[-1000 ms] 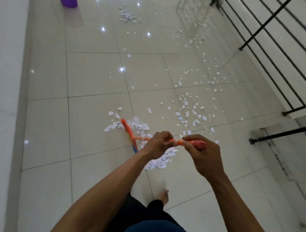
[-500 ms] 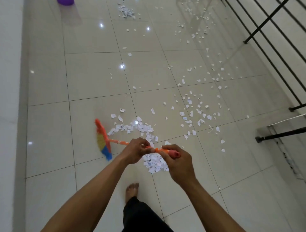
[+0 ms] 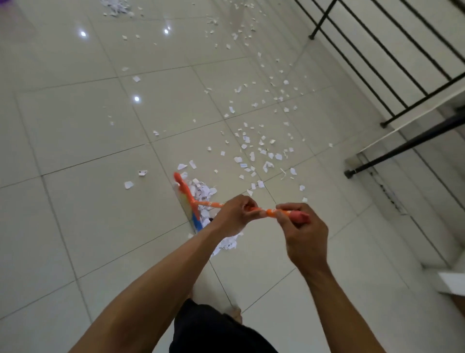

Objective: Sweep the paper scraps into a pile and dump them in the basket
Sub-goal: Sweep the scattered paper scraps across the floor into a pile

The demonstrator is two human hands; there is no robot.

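Note:
I hold a small orange broom (image 3: 187, 199) with both hands. My left hand (image 3: 234, 214) grips the thin handle lower down, and my right hand (image 3: 304, 234) grips the handle's pinkish top end. The broom head, with multicoloured bristles, stands on the floor against a pile of white paper scraps (image 3: 203, 192). More of the pile (image 3: 227, 244) shows under my left forearm. Loose scraps (image 3: 261, 151) lie scattered across the tiles ahead and to the right. A sliver of the purple basket (image 3: 5, 1) shows at the top left corner.
The floor is glossy light tile (image 3: 75, 126). A black metal railing (image 3: 392, 63) runs along the right side, with a step edge and black bar (image 3: 402, 148) below it. Another scrap cluster (image 3: 115, 6) lies far ahead. My bare feet (image 3: 236, 315) stand near the bottom centre.
The broom head has swung right from the left side back against the pile, pushing scraps together. My view has tilted and shifted, so the basket is almost out of frame.

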